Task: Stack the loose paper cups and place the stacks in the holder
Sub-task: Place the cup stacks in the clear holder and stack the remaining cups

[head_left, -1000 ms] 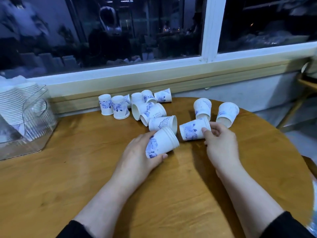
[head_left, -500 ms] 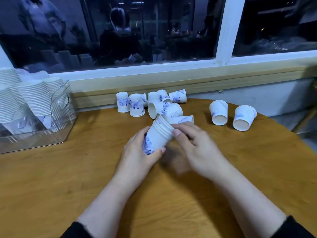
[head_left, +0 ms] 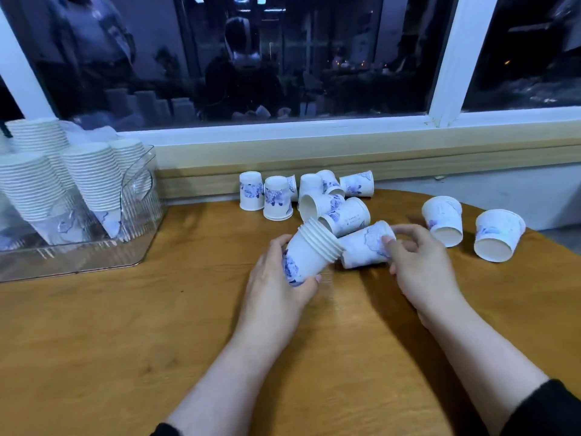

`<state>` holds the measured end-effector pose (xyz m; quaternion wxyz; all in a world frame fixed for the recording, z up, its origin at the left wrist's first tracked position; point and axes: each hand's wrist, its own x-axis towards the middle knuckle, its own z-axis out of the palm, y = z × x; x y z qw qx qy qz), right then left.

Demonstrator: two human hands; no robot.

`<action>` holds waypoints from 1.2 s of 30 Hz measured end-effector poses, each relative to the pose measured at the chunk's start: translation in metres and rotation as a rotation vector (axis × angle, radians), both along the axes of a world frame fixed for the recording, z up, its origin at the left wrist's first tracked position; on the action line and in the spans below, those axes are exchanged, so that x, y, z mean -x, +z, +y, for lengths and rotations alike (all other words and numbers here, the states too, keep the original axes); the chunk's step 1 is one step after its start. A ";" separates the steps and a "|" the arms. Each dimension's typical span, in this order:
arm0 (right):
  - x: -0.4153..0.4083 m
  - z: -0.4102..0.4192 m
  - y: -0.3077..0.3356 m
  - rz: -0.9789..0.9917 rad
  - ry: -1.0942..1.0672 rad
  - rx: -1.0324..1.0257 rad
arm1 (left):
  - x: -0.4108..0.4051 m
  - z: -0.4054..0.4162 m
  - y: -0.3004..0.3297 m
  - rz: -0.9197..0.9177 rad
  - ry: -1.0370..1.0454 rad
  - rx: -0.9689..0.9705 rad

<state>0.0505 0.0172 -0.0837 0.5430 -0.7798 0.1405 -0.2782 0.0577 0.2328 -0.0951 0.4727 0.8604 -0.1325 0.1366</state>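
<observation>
**Stacking: one more cup going on**

My left hand grips the short stack, mouth tilted up. My right hand pinches a lying cup just right of the stack. Next, I reckon: turn it base-first, nest it. Holder sits well left of the stack, other loose cups behind.

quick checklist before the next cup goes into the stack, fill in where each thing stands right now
1. Left hand grips the stack by its lower part: ok.
2. Stack mouth is open, tilted up and to the right, toward the next cup: ok.
3. Right hand pinches the next cup, which lies on its side next to the stack: ok.
4. Next cup's base points at the stack mouth: not ok; its base faces away, so it probably needs turning.
5. Next cup is single, nothing nested inside: cannot tell.
6. Holder at the table's left has room for another stack: cannot tell.
</observation>
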 end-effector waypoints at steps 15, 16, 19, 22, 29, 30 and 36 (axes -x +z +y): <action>0.012 0.013 0.028 -0.213 0.273 0.078 | -0.003 -0.007 -0.001 -0.025 -0.013 -0.080; 0.013 0.012 0.029 -0.206 0.281 0.095 | -0.001 -0.007 0.000 -0.025 -0.019 -0.080; 0.018 0.012 0.030 -0.121 0.468 0.197 | 0.002 -0.016 0.002 -0.033 -0.044 -0.074; 0.019 0.009 0.030 -0.229 0.490 0.243 | 0.003 -0.028 0.002 -0.032 -0.055 -0.038; 0.004 -0.103 0.021 -0.370 -0.301 0.147 | 0.001 -0.089 0.004 -0.025 -0.143 -0.062; 0.001 -0.124 0.015 -0.308 -0.370 0.169 | 0.000 -0.098 0.005 -0.033 -0.157 -0.075; -0.009 -0.212 0.001 0.142 -0.460 0.249 | -0.007 -0.122 0.003 -0.075 -0.211 -0.146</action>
